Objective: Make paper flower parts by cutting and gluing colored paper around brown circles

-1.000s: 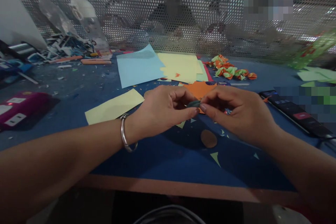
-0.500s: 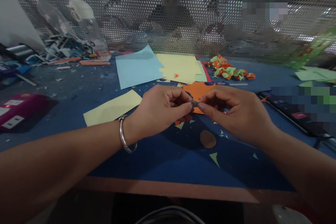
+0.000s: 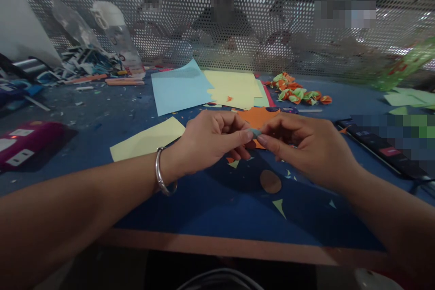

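My left hand point(image 3: 210, 142) and my right hand point(image 3: 306, 147) meet above the blue table point(image 3: 210, 208), fingers curled. Between their thumbs and forefingers they pinch a small folded piece of light blue paper point(image 3: 255, 132). Right behind it lies a jagged orange paper cutout point(image 3: 258, 117). A silver bangle point(image 3: 162, 177) rings my left wrist. Small paper scraps point(image 3: 279, 205) are scattered under my hands.
Light blue point(image 3: 178, 88) and yellow sheets point(image 3: 234, 87) lie further back, another yellow sheet point(image 3: 147, 139) at the left. A pile of orange-green folded pieces point(image 3: 299, 91) sits right of them. A magenta device point(image 3: 29, 142) stands far left, a dark flat device point(image 3: 384, 149) at right. A perforated metal screen point(image 3: 217, 18) closes the back; a person sits behind it.
My hands stay in place, fingers working the small paper piece, which now shows lighter blue between the fingertips.
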`<control>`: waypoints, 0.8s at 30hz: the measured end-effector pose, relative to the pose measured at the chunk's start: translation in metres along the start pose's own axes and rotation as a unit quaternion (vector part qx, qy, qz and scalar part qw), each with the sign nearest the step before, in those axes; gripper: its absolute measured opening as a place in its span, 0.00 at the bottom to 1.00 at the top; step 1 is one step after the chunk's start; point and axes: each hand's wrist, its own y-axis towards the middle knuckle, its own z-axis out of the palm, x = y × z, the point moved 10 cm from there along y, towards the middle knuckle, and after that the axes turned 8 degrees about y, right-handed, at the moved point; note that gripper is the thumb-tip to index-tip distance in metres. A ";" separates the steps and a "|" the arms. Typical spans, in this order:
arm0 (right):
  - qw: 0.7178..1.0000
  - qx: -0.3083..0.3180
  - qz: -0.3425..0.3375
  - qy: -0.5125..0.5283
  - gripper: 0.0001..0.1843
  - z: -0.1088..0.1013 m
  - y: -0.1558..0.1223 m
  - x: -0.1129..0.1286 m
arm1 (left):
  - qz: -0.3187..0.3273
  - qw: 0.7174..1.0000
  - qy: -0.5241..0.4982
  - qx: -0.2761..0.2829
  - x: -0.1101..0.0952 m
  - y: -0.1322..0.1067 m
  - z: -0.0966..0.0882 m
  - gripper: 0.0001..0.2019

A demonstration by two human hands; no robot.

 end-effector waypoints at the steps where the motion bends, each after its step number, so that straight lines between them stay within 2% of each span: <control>1: 1.000 0.005 0.006 0.012 0.08 0.001 0.000 -0.001 | 0.004 1.000 0.000 0.001 -0.001 0.000 0.000 0.05; 7: 0.999 0.029 0.022 0.021 0.08 0.004 0.001 -0.003 | 0.043 0.998 0.049 0.017 -0.003 -0.001 0.004 0.06; 15: 0.998 0.055 0.022 0.004 0.08 0.011 -0.002 -0.002 | 0.080 0.974 0.209 -0.032 -0.015 -0.006 0.001 0.01; 21: 0.997 0.063 0.025 0.020 0.09 0.013 -0.003 -0.004 | 0.069 0.958 0.278 -0.030 -0.017 -0.006 -0.006 0.04; 24: 0.997 0.065 0.026 0.017 0.08 0.013 -0.003 -0.004 | 0.063 0.947 0.314 0.002 -0.017 -0.005 -0.009 0.04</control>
